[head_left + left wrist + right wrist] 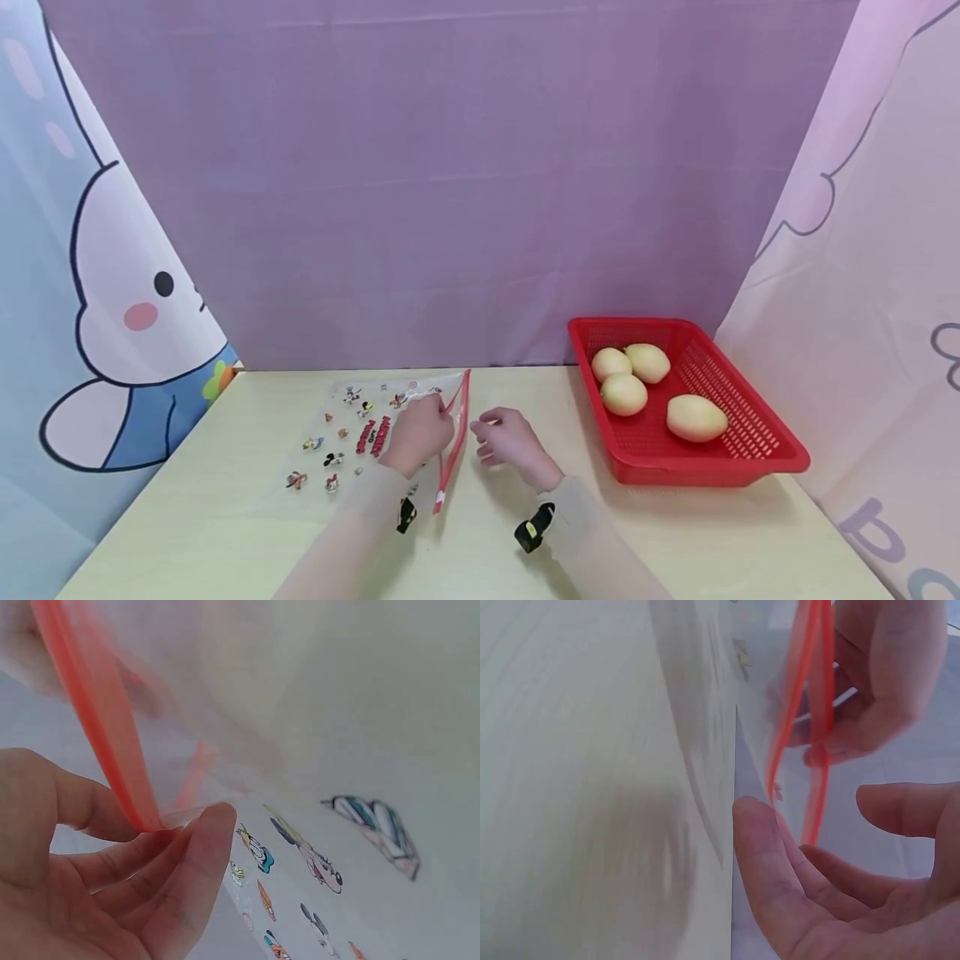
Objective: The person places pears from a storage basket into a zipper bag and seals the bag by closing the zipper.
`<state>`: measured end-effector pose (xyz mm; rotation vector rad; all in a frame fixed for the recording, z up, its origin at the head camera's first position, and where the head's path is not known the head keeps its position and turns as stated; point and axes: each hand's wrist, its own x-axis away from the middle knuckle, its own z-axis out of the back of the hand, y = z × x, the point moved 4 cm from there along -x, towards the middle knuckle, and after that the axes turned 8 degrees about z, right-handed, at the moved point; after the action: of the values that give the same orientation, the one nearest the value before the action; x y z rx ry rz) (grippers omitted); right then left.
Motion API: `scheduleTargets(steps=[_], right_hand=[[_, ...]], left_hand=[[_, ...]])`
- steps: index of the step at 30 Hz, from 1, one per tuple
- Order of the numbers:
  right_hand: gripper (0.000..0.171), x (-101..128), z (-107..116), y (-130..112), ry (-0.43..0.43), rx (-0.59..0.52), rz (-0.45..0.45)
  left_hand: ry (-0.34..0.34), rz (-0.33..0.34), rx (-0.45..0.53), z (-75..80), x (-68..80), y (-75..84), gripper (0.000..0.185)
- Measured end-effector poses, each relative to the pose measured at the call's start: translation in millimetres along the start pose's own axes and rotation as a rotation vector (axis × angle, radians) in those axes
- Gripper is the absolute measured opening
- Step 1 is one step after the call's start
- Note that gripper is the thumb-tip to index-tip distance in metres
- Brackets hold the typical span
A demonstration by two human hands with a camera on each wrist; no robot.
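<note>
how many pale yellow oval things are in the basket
4, all in the red basket: one oval thing at back left, another to its right, a third just in front of them, and a fourth apart, nearer the front right.

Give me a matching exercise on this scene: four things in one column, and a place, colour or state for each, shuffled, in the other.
Things:
1. Bag
2. Basket
3. Pale oval items
4. Left hand

Place, colour or state:
A. Lying inside a container
B. Holding the edge of a bag's mouth
C. See-through, with cartoon prints
D. Red, with perforated sides

Right pairs: 1-C, 2-D, 3-A, 4-B
</note>
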<state>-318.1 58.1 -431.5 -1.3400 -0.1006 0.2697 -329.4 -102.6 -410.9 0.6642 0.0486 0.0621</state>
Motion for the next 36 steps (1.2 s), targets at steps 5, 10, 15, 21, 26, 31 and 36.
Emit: scheduleTargets(steps=[5, 10, 15, 21, 26, 31, 36], right_hand=[[0.037, -1, -2, 0, 0.004, -0.019, -0.004], [0.034, -2, -2, 1, 0.019, -0.035, 0.008], [0.032, -4, -2, 1, 0.047, -0.045, 0.024], [0.03, -3, -2, -4, 0.09, -0.021, 0.063], [0.03, -2, 1, -11, 0.121, 0.058, 0.104], [0.026, -1, 7, -18, 0.151, 0.103, 0.13], [0.024, 1, 14, -24, 0.162, 0.114, 0.138]], left_hand=[[0.025, -0.059, 0.002, 4.8, 8.2, 11.0, 0.012], [0.044, -0.104, -0.016, 7.8, 14.2, 21.3, 0.011], [0.078, -0.136, -0.044, 10.3, 18.9, 28.1, 0.009], [0.128, -0.2, -0.052, 15.1, 25.5, 39.3, 0.007], [0.141, -0.232, -0.012, 22.4, 30.8, 49.4, 0.004], [0.145, -0.199, 0.092, 34.5, 30.7, 55.3, 0.006], [0.133, -0.162, 0.188, 44.8, 28.5, 55.9, 0.01]])
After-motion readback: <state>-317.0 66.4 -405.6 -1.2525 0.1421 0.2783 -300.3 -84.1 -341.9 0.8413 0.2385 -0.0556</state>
